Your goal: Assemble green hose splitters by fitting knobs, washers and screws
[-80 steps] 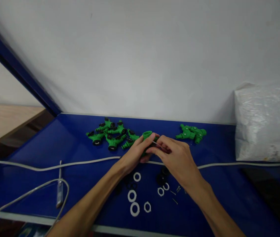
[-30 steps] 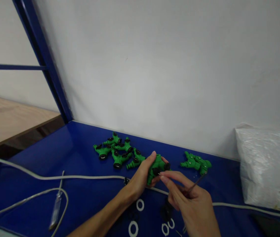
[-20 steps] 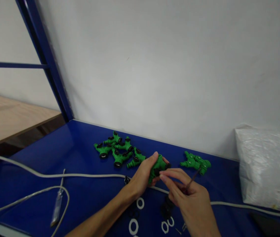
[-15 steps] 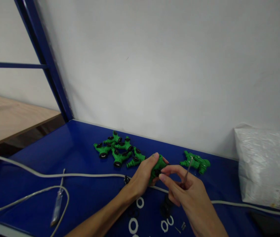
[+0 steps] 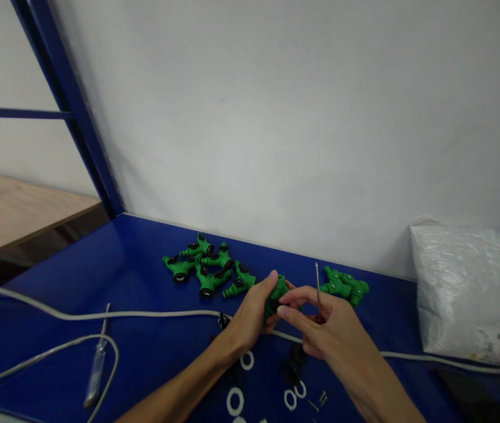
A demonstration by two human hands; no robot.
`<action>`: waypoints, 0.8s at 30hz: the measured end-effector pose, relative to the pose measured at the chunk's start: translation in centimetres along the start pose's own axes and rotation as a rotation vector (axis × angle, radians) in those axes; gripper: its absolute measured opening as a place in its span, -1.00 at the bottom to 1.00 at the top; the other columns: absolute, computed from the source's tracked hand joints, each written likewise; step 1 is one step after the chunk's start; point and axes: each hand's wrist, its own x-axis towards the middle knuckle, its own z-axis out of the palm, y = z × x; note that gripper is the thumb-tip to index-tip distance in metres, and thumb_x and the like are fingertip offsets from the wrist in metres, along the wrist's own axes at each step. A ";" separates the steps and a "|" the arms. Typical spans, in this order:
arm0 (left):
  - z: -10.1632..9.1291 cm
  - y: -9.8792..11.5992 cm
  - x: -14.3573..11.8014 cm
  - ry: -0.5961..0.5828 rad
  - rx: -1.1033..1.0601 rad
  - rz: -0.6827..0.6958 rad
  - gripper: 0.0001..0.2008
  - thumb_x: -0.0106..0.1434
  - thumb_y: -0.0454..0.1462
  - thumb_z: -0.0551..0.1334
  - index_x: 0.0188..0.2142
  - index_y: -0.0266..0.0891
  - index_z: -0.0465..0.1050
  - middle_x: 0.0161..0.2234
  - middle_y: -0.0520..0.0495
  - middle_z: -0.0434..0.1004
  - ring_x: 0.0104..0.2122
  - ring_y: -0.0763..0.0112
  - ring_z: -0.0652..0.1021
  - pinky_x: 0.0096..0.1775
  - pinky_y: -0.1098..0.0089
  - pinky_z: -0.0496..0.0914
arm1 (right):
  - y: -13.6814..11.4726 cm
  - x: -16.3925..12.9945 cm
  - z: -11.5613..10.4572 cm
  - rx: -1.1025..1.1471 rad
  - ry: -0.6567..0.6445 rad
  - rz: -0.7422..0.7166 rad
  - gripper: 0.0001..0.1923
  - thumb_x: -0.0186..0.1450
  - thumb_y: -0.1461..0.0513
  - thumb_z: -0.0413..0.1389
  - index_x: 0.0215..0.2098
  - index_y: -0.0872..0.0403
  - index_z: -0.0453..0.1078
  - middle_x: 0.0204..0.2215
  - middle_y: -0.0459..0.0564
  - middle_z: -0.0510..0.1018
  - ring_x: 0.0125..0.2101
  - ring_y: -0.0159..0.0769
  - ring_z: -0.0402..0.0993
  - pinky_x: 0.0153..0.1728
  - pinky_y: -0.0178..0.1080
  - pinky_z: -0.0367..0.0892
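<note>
My left hand (image 5: pixel 250 314) grips a green plastic hose splitter (image 5: pixel 276 294) just above the blue table (image 5: pixel 144 276). My right hand (image 5: pixel 333 326) holds a thin metal screwdriver (image 5: pixel 317 282) with its shaft pointing straight up, and its fingertips touch the splitter. White rings (image 5: pixel 235 402) and small black parts (image 5: pixel 292 363) lie on the table below my hands, with a few small screws (image 5: pixel 320 399) beside them.
A pile of green splitters (image 5: pixel 205 271) lies behind my left hand, and two more (image 5: pixel 344 285) lie to the right. A grey cable (image 5: pixel 100 314) crosses the table. Another screwdriver (image 5: pixel 95 370) rests at the left front. A white plastic bag (image 5: pixel 465 294) sits at the right.
The screwdriver shaft in my right hand has swung from pointing right to pointing straight up. My right fingertips have closed in on the splitter. My left hand has kept its grip.
</note>
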 end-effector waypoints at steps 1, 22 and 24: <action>0.0 0.0 -0.1 0.000 0.015 0.012 -0.46 0.37 0.17 -0.01 -0.34 -0.24 0.39 -0.67 0.19 0.03 -0.69 0.57 0.01 -0.64 0.50 -0.11 | -0.2 0.1 -0.2 -0.001 -0.021 0.009 -0.67 0.10 0.04 0.31 -0.32 0.12 0.50 -0.47 -0.13 0.44 -0.74 -0.64 -0.02 -0.71 -0.40 -0.14; 0.2 -0.5 0.4 0.019 -0.189 -0.065 -0.50 0.30 0.17 0.08 -0.44 -0.20 0.30 -0.74 0.24 -0.04 -0.73 0.59 -0.07 -0.68 0.53 -0.16 | -1.4 0.6 0.0 -0.079 -0.060 -0.108 -0.80 0.11 0.11 0.29 -0.43 0.10 0.54 -0.62 -0.14 0.46 -0.75 -0.57 0.00 -0.75 -0.41 -0.11; 0.3 -0.4 0.4 0.032 -0.206 -0.063 -0.51 0.28 0.17 0.10 -0.43 -0.20 0.31 -0.74 0.25 -0.04 -0.73 0.60 -0.07 -0.68 0.53 -0.16 | -1.3 0.6 0.1 -0.118 -0.042 -0.122 -0.79 0.13 0.09 0.27 -0.45 0.08 0.54 -0.71 -0.18 0.38 -0.76 -0.54 0.00 -0.75 -0.40 -0.11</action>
